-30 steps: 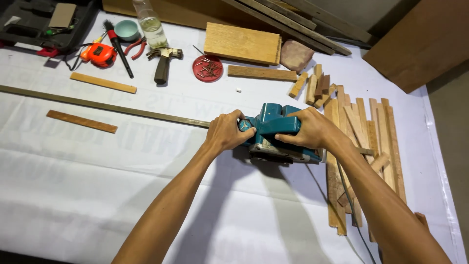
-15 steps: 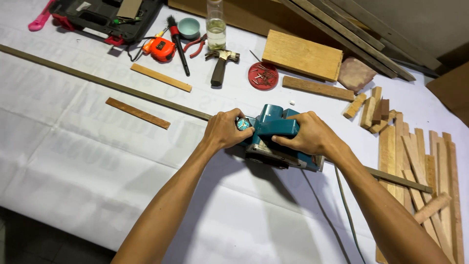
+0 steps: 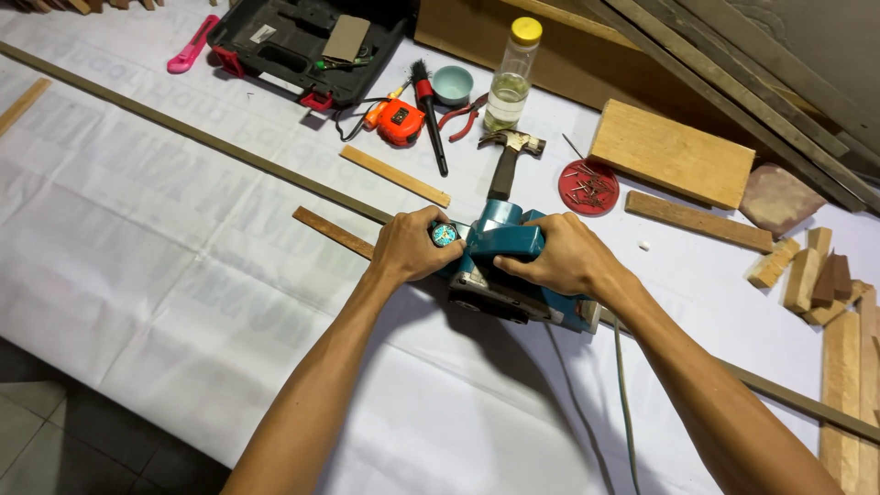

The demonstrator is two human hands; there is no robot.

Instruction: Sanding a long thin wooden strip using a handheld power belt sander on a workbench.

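A teal planer [image 3: 513, 266] is gripped by both hands and is set on a long thin strip [image 3: 211, 139] that runs across the white sheet [image 3: 137, 275]. The left hand [image 3: 412, 246] is closed around the front knob; the right hand [image 3: 561, 259] is closed over the rear handle. The planer's long axis is lined up with the strip, which stretches from the upper left corner of the view down to the lower right, where it is seen again past the right forearm. The greater uncovered length lies ahead of the left hand, up and to the left; the left hand is thus the nearer to it. A grey cord [image 3: 625, 403] is trailed behind the planer toward the near edge. A short slat [image 3: 332, 231] lies just beside the strip, near the left hand.
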